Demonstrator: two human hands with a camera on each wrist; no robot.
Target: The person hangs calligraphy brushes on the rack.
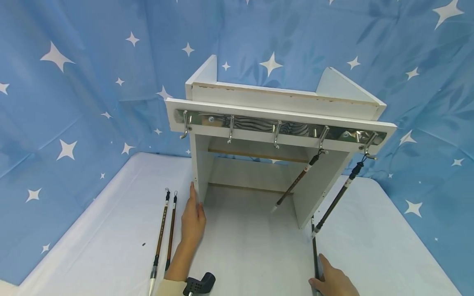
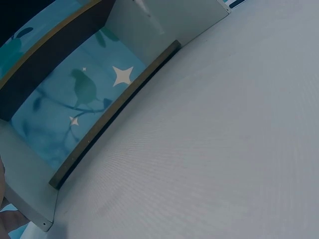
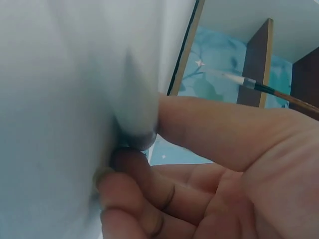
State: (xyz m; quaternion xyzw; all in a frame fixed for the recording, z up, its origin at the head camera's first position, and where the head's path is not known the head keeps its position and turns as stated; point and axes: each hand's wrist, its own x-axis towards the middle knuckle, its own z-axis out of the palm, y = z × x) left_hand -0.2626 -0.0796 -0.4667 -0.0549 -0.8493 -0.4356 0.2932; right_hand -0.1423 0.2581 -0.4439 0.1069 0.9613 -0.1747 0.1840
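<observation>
A white shelf rack (image 1: 203, 168) stands on the table, with a shiny metal hook strip (image 1: 255, 123) along its front board. My left hand (image 1: 193, 222) rests with straight fingers against the rack's left side panel; only a sliver of that hand (image 2: 11, 221) shows in the left wrist view. At the right, my right hand (image 1: 335, 280) pinches a calligraphy brush (image 1: 315, 257) low over the table. Its white bristles (image 3: 134, 94) and dark collar sit between thumb and fingers in the right wrist view. Two more brushes hang by loops: one (image 1: 298, 179) from the fourth hook, another (image 1: 338, 196) from the rightmost.
Two brown-handled brushes, a longer one (image 1: 161, 230) and a shorter one (image 1: 172, 228), lie on the white tabletop (image 1: 107, 230) left of my left forearm. A small dark speck (image 1: 143, 244) lies nearby. Behind the rack hangs a blue curtain (image 1: 92, 94) with white stars.
</observation>
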